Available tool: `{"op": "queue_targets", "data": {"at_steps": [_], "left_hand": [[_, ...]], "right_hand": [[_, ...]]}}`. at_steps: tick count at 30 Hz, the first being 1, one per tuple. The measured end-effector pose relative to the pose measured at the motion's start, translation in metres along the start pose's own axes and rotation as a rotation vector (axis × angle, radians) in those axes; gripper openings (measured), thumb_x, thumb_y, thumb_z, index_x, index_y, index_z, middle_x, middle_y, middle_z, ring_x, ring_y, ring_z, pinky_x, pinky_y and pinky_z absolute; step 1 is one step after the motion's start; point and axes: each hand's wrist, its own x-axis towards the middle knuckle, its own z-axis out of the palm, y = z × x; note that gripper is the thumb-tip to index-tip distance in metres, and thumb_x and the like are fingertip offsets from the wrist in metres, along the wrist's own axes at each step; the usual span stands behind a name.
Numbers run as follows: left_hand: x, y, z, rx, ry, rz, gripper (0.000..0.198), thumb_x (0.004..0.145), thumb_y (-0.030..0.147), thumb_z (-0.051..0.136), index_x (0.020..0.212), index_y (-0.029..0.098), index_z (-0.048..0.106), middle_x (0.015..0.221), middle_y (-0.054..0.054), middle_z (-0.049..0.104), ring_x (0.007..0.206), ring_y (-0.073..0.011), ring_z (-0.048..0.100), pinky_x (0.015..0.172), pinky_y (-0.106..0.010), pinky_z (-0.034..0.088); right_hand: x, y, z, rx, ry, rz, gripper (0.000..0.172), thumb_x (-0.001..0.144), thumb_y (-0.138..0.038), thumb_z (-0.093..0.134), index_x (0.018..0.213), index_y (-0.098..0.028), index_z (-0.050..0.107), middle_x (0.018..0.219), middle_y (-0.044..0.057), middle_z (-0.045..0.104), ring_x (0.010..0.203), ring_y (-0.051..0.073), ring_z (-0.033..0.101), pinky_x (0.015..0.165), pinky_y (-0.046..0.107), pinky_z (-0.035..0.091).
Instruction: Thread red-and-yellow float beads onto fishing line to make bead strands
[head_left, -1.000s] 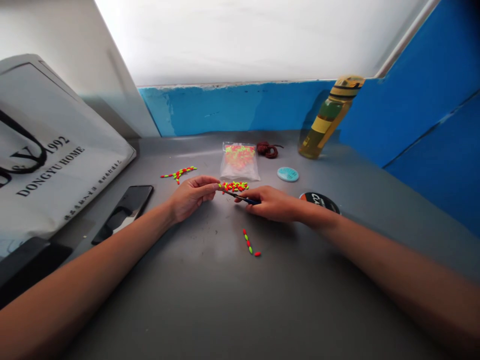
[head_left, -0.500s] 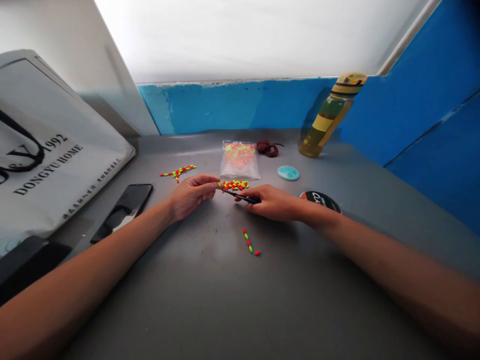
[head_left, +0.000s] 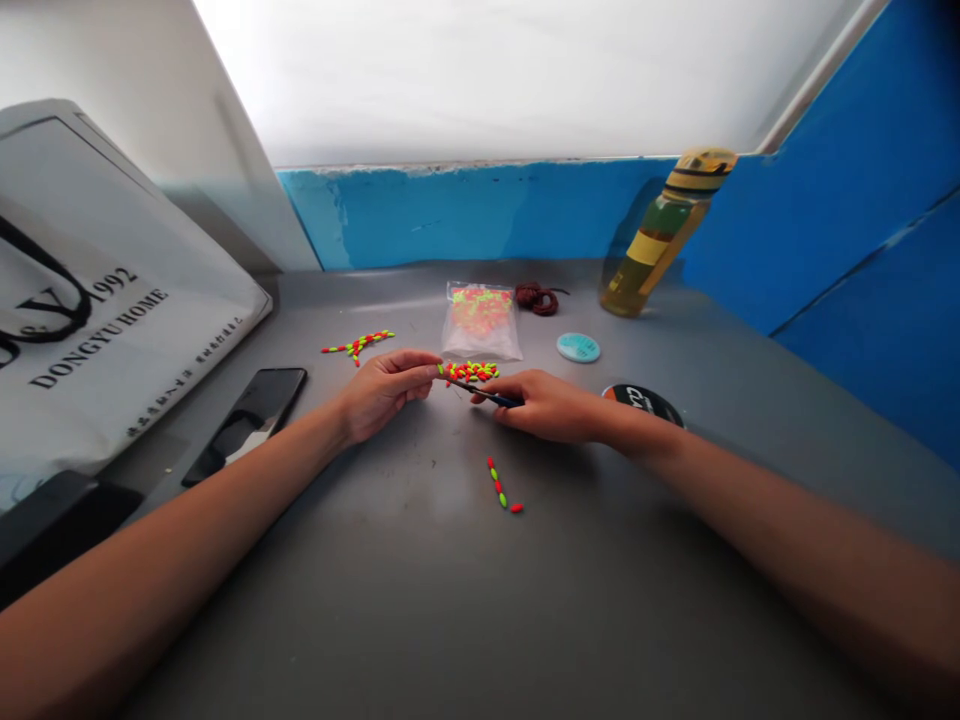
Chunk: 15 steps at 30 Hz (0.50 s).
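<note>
Grey worktop [head_left: 420, 600] below a blue wall [head_left: 420, 220]: bead and tool tip held together mid-frame

The upper part of the frame is filled by the wall and a bright white panel [head_left: 525, 80]. At the centre, a yellow-green oval bead [head_left: 441, 369] is pinched at the fingertips of the left hand [head_left: 386, 395], its end left exposed, apparently so that it can be reached by the tool. By the closed fingers of the right hand [head_left: 551, 405] a slim tool with dark-blue handles [head_left: 506, 400] is gripped, possibly pliers or scissors; its tip is pointed at the bead, but whether contact is made cannot be told. The handles are held low in the palm, presumably for control of the narrow tip.

A heap of red and yellow-green beads [head_left: 472, 371] is placed just beyond the tool, probably for easy picking, with a clear bag of more beads [head_left: 480, 345] laid behind it. A short row of beads [head_left: 498, 487] is set below centre and a branching group [head_left: 360, 346] left of centre, both kept apart from the heap, perhaps to avoid mixing. A maroon cord [head_left: 546, 303], a turquoise disc [head_left: 578, 347] and a tilted-looking bottle [head_left: 637, 270] are ranged towards the upper right; a phone [head_left: 266, 395] is laid at the left, seemingly out of the way.
</note>
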Motion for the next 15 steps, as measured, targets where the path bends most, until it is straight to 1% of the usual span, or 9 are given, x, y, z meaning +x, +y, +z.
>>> {"op": "queue_targets", "data": {"at_steps": [3,8,12,14,15], "left_hand": [[-0.0010,0.0011,0.0011,0.011,0.001,0.007,0.020,0.066,0.019,0.086,0.083,0.015,0.078,0.069,-0.002,0.068,0.059,-0.0079,0.054,0.057,-0.021,0.041],[-0.0023,0.0028,0.0027,0.028,-0.002,0.002,0.020,0.063,0.020,0.087,0.080,0.015,0.078,0.064,-0.001,0.065,0.058,-0.0080,0.053,0.057,-0.022,0.039],[-0.0028,0.0029,0.0032,0.035,-0.001,-0.008,0.020,0.064,0.021,0.087,0.081,0.014,0.078,0.063,-0.001,0.064,0.060,-0.0090,0.054,0.059,-0.023,0.040],[-0.0038,0.0037,0.0037,0.029,-0.012,-0.005,0.022,0.066,0.021,0.086,0.085,0.014,0.078,0.067,-0.002,0.066,0.061,-0.0090,0.055,0.061,-0.023,0.042],[-0.0044,0.0043,0.0040,0.021,-0.021,-0.001,0.025,0.067,0.021,0.085,0.090,0.014,0.078,0.072,-0.003,0.068,0.063,-0.0088,0.055,0.062,-0.023,0.042]], "right_hand": [[0.0002,-0.0005,-0.0002,0.012,-0.003,0.007,0.044,0.082,-0.020,0.053,0.122,-0.015,0.070,0.085,0.004,0.069,0.066,0.015,0.051,0.064,0.027,0.036],[-0.0002,-0.0026,0.0004,-0.005,0.014,0.002,0.044,0.080,-0.017,0.053,0.120,-0.015,0.071,0.091,0.005,0.071,0.070,0.016,0.054,0.066,0.026,0.037],[-0.0010,-0.0023,0.0004,-0.003,0.014,-0.009,0.043,0.081,-0.018,0.052,0.119,-0.015,0.071,0.086,0.004,0.070,0.067,0.015,0.053,0.065,0.027,0.037],[-0.0011,-0.0015,0.0003,0.007,0.014,-0.015,0.043,0.081,-0.018,0.052,0.119,-0.015,0.071,0.085,0.004,0.070,0.066,0.015,0.052,0.064,0.027,0.037],[-0.0010,-0.0011,0.0002,0.014,0.015,-0.017,0.044,0.080,-0.017,0.052,0.119,-0.015,0.071,0.086,0.004,0.070,0.067,0.016,0.052,0.064,0.027,0.038]]}}
